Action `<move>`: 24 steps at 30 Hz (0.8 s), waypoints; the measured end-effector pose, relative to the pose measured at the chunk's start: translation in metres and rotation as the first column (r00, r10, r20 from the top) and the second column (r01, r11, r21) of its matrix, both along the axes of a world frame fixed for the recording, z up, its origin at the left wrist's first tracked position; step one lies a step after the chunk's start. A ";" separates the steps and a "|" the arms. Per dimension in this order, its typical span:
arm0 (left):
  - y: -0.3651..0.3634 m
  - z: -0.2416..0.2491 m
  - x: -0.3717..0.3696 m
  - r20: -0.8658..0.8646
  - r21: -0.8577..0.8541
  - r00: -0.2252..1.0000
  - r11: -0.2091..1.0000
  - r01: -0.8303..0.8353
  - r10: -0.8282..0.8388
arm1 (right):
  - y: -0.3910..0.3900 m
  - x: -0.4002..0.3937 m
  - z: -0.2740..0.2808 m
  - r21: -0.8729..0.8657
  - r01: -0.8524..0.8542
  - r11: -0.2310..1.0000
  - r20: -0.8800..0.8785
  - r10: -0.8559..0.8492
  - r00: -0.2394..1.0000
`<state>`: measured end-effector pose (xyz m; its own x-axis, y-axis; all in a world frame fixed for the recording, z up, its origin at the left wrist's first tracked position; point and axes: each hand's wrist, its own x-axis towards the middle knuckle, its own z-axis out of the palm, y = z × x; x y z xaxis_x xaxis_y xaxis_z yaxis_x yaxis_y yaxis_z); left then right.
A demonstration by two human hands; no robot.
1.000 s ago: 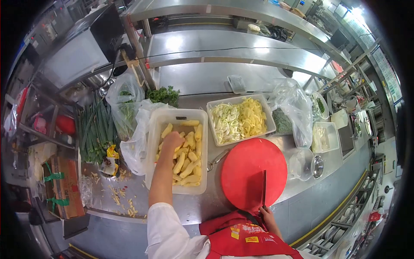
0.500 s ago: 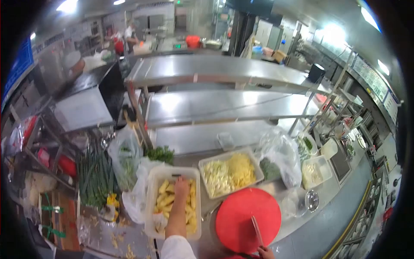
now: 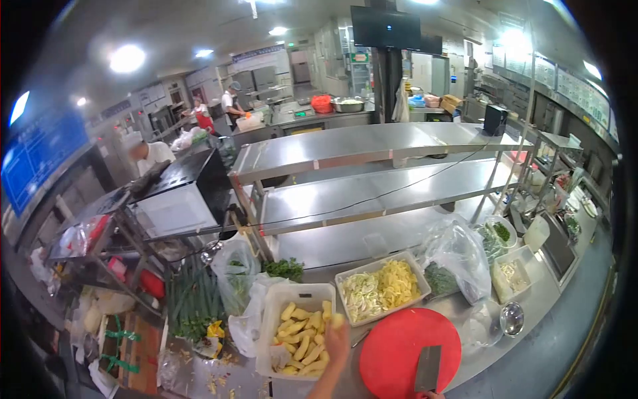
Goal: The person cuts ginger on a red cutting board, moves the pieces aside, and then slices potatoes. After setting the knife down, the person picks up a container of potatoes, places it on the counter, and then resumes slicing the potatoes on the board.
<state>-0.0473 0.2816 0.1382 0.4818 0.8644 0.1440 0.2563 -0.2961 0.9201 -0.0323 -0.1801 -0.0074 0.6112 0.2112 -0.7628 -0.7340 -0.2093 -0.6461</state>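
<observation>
My left hand (image 3: 337, 342) is above the right rim of a white plastic bin (image 3: 264, 339), fingers closed around a peeled potato (image 3: 338, 322). Inside the bin lie many more long, pale yellow peeled potatoes (image 3: 302, 346). At the bottom edge, my right hand (image 3: 433, 395) grips a cleaver (image 3: 428, 369), mostly cut off by the frame. Its broad blade rests over a round red cutting board (image 3: 399, 342). Behind the board, a white tray (image 3: 392, 308) holds pale shredded pieces (image 3: 361, 292) on the left and yellow slices (image 3: 399, 279) on the right.
Green onions (image 3: 193, 292) and plastic bags of greens (image 3: 236, 272) lie left of the bin. A metal bowl (image 3: 512, 318) and a bagged vegetable bundle (image 3: 455, 266) stand to the right. Steel shelves (image 3: 379, 183) rise behind the counter. Several people work farther back.
My left hand has come up from inside the bin toward its right rim, now with a potato. The cleaver has turned from edge-on to showing its broad face. The camera view has tilted up.
</observation>
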 end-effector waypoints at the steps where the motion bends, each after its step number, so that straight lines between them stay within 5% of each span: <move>1: -0.036 0.037 -0.002 0.010 -0.121 0.993 0.985 0.120 -0.120 | -0.009 0.003 -0.014 0.050 0.042 0.998 -0.013 -0.042 0.999; 3: -0.094 -0.018 0.015 -0.135 -0.101 0.966 0.973 0.206 -0.219 | -0.020 0.011 -0.036 0.138 0.123 0.983 -0.042 -0.118 0.992; 7: -0.185 -0.142 0.059 -0.207 0.282 0.937 0.900 0.331 -0.280 | -0.039 0.027 -0.024 0.119 0.044 0.992 0.073 -0.053 0.996; 10: -0.225 -0.154 0.056 -0.551 0.235 0.786 0.852 0.468 -0.280 | -0.072 0.045 -0.037 0.006 -0.167 0.986 0.326 0.156 0.932; 13: -0.250 -0.143 0.052 -0.580 0.317 0.795 0.850 0.421 -0.178 | -0.074 0.069 0.018 -0.013 -0.212 0.977 0.113 0.212 0.971; 16: -0.255 -0.160 0.059 -0.506 -0.020 0.822 0.956 0.291 -0.261 | -0.077 0.088 0.041 -0.318 -0.398 0.860 0.350 0.497 0.794; 18: -0.245 -0.168 0.061 -0.606 -0.110 0.721 0.933 0.343 -0.336 | -0.081 0.094 0.030 -0.405 -0.386 0.829 0.497 0.554 0.667; 19: -0.250 -0.152 0.051 -0.585 0.046 0.771 0.939 0.340 -0.251 | -0.068 0.097 0.054 -0.355 -0.422 0.834 0.477 0.550 0.685; 20: -0.247 -0.143 0.050 -0.616 -0.155 0.694 0.921 0.358 -0.373 | -0.069 0.101 0.076 -0.279 -0.476 0.834 0.441 0.552 0.707; 21: -0.256 -0.096 0.046 -0.602 -0.137 0.714 0.927 0.348 -0.357 | -0.065 0.102 0.103 -0.294 -0.482 0.826 0.401 0.564 0.722; 22: -0.259 -0.137 0.045 -0.541 -0.186 0.746 0.920 0.343 -0.388 | -0.091 0.108 0.027 -0.445 -0.484 0.753 0.449 0.655 0.608; 23: -0.265 -0.142 0.044 -0.446 -0.124 0.818 0.930 0.347 -0.364 | -0.074 0.110 0.094 -0.480 -0.481 0.734 0.403 0.671 0.622; 24: -0.271 -0.143 0.042 -0.346 -0.058 0.872 0.935 0.350 -0.348 | -0.084 0.113 0.073 -0.478 -0.477 0.738 0.449 0.672 0.589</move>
